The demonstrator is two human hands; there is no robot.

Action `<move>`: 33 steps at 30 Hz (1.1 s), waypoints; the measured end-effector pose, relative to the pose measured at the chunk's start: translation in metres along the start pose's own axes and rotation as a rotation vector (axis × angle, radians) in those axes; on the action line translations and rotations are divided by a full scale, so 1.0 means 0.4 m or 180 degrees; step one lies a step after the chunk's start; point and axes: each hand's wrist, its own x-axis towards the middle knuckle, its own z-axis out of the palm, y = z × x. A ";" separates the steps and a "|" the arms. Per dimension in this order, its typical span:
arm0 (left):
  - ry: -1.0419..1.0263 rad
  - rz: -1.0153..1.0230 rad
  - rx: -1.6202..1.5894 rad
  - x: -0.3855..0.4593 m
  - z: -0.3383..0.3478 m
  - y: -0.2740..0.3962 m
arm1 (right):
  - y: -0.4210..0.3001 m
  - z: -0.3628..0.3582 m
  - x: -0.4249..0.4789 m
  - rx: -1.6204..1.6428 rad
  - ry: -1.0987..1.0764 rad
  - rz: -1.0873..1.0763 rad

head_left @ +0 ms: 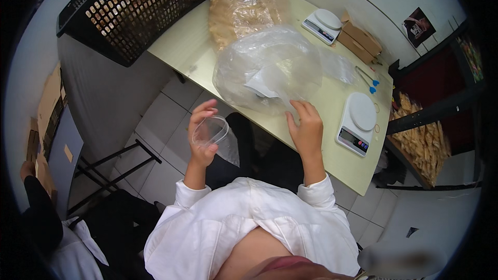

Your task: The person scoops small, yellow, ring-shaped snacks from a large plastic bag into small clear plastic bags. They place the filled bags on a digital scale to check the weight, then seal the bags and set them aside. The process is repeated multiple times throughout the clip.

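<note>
My left hand [199, 151] holds a small clear plastic bag [229, 148], its round mouth spread wide between thumb and fingers. At the front edge of the table, my right hand [307, 128] has thumb and fingers apart. Its fingertips are at the near rim of a large clear plastic bag [268, 62]; I cannot tell whether they touch it. Inside that large bag a white piece [261, 84] shows, partly blurred by the plastic. Behind it lies a bulky plastic sack [249, 4] full of pale yellowish snack-like pieces.
A kitchen scale [356, 124] stands at right, another [323, 25] at the back beside a cardboard box [360, 41]. Blue-tipped tongs [367, 79] lie between. A black perforated crate [136, 11] overhangs the table [183, 60] at left. Packed goods [422, 140] fill a right-hand shelf. Another person's arm [41, 206] shows at far left.
</note>
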 end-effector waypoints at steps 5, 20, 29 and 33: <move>0.0328 -0.0197 0.0409 -0.030 -0.099 -0.024 | -0.004 0.005 0.014 -0.0396 -0.0059 -0.0160; 0.0590 -0.0325 0.0624 -0.048 -0.209 -0.053 | 0.046 0.235 0.213 -0.2012 -0.0759 -0.0541; 0.0718 -0.0433 0.0709 -0.058 -0.253 -0.071 | 0.097 0.350 0.286 -0.1279 -0.0265 -0.1030; 0.0745 -0.0403 0.0678 -0.057 -0.260 -0.073 | 0.074 0.350 0.301 -0.1337 -0.0498 -0.1074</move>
